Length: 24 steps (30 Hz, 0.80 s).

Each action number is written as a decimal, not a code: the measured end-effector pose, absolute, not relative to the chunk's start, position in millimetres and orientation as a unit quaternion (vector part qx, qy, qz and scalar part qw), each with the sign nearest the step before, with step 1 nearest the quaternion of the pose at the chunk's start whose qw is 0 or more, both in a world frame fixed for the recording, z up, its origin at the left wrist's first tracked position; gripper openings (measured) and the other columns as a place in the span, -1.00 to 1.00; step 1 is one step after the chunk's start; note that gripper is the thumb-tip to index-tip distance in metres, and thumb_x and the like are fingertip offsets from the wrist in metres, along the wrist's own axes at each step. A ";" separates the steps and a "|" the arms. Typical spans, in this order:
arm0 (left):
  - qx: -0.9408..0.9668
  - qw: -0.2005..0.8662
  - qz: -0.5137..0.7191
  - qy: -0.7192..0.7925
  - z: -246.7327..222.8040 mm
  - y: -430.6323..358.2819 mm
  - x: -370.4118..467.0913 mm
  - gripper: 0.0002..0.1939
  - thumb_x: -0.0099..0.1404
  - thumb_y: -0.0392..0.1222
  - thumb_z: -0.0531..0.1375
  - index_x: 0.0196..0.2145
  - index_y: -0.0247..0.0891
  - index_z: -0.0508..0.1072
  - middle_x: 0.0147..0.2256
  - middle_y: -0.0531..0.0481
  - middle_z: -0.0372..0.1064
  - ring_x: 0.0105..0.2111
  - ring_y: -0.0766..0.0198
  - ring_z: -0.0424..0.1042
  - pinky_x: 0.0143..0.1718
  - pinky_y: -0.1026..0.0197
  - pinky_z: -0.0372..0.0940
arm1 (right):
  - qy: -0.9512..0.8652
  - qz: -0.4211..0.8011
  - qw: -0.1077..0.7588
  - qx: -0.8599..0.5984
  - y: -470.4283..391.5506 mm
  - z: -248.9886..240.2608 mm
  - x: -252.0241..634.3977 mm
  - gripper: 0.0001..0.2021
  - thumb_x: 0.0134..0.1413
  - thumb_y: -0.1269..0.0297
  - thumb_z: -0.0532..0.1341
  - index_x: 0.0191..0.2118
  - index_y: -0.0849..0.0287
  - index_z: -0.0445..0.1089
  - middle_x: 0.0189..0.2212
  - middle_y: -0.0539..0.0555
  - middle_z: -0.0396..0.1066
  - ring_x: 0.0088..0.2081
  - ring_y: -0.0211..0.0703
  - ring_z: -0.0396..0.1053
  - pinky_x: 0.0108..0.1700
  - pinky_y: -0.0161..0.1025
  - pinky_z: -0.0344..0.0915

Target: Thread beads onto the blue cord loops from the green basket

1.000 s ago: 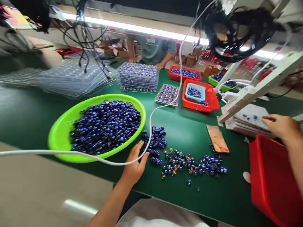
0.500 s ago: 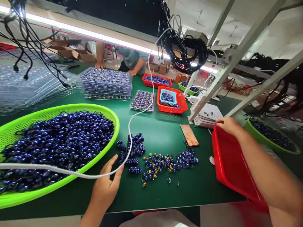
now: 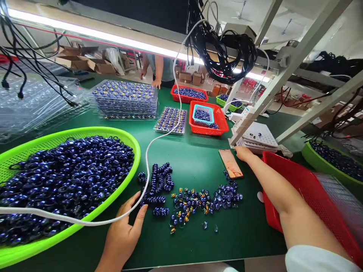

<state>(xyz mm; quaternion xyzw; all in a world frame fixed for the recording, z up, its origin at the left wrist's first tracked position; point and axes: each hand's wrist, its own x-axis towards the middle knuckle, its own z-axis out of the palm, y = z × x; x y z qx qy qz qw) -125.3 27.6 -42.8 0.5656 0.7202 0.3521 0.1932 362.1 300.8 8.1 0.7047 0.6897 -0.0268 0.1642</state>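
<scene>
My left hand [image 3: 124, 228] is at the front of the green table, thumb and fingers apart, its fingertips beside short stacks of shiny dark-blue bead-like pieces [image 3: 154, 179]. A white cable [image 3: 146, 166] passes in front of that hand. My right hand [image 3: 244, 154] reaches across to the front left corner of a stack of white perforated trays [image 3: 262, 134], just above a phone [image 3: 231, 163]. Its fingers look curled together; what they hold, if anything, is hidden. Between the hands lie loose blue pieces [image 3: 227, 196] and others with gold-coloured parts [image 3: 187, 206].
A large green basket [image 3: 137, 151] full of blue pieces stands left. On the right is a red basket [image 3: 276, 160], partly under my right forearm. Filled clear trays [image 3: 124, 100], a red basket [image 3: 224, 126] and a metal post [image 3: 255, 102] stand further back. A co-worker's hand [image 3: 156, 83] rests there.
My right hand has moved left from the red basket's far edge to the front corner of the white trays. My left hand stays by the stacks. The view has shifted slightly.
</scene>
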 end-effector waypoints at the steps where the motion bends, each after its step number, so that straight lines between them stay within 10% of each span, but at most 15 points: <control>1: 0.567 0.193 0.353 0.719 -43.8 28.3 -125.7 -0.43 0.32 0.17 0.05 0.13 -0.23 0.38 0.11 -0.17 0.42 0.12 -0.07 0.41 0.15 -0.05 0.32 | 0.685 -0.026 0.168 0.708 302.8 6.6 362.7 -0.69 0.29 0.18 0.20 0.08 0.18 0.35 0.06 0.16 0.37 -0.02 -0.07 0.42 -0.01 -0.02 0.42; 24: 0.566 0.184 0.331 0.732 -47.2 31.9 -131.0 -0.50 0.30 0.16 0.09 0.10 -0.09 0.39 0.09 -0.07 0.45 0.06 -0.03 0.47 -0.06 0.04 0.47 | 0.602 0.110 -0.001 0.791 321.3 82.3 454.6 -0.78 0.22 0.28 0.24 -0.10 0.30 0.47 -0.12 0.21 0.48 -0.04 -0.02 0.43 0.00 -0.08 0.38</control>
